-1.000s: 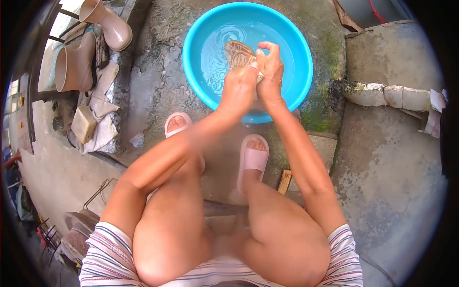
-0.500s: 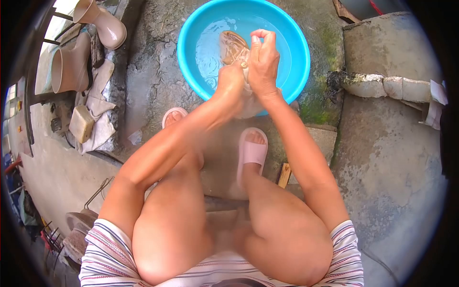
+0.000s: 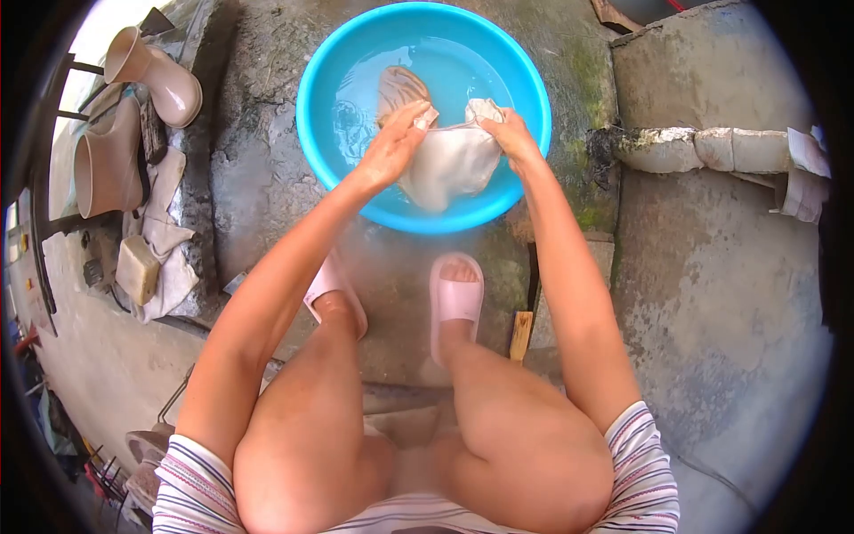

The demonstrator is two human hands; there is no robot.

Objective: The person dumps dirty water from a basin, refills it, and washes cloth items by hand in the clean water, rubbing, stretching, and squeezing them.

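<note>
A round blue basin (image 3: 310,133) of water stands in front of me. My left hand (image 3: 396,147) and my right hand (image 3: 513,138) are over it, each closed on the upper edge of a wet whitish cloth (image 3: 451,165). The cloth is stretched between them, and its lower part hangs down inside the basin. A bunched bit of fabric sticks up beside my right fingers. Beyond my left hand, a brown striped piece of fabric (image 3: 400,92) lies in the water; whether it joins the cloth is hidden.
At the left, beige rubber boots (image 3: 169,89) stand near a pale soap-like block (image 3: 137,270) on a rag. A white pipe (image 3: 725,149) runs along the right. My feet wear pink slippers (image 3: 458,298), close to a small wooden piece (image 3: 521,335).
My hands were close together, gripping the bunched wet fabric. Now they are apart, and the whitish cloth is spread between them. The view has shifted slightly.
</note>
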